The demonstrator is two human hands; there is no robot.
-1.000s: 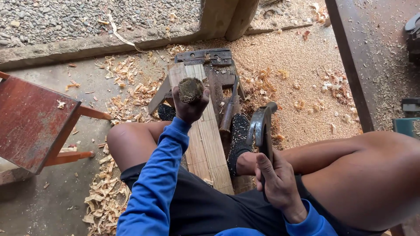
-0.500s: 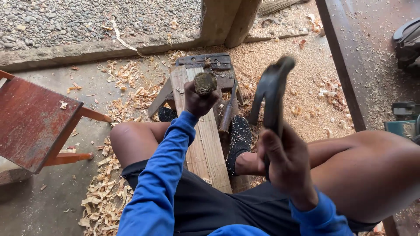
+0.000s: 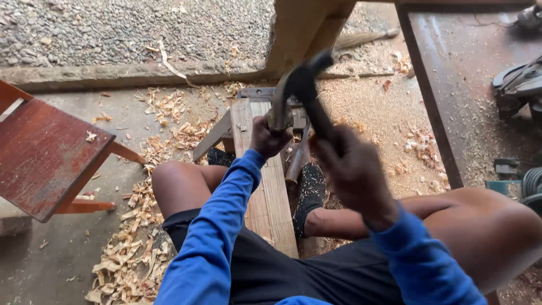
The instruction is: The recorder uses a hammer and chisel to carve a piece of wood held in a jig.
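the right hand (image 3: 353, 169) and its hammer (image 3: 302, 85) were motion-blurred; the left hand (image 3: 270, 138) hid the piece it gripped.

Bright blue long sleeves (image 3: 226, 226) run up to the fingers; black shorts (image 3: 316, 277), bare knees, black shoes (image 3: 309, 195).

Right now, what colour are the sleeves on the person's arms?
Bright blue sleeves, plain with no pattern, seen best in the head view.
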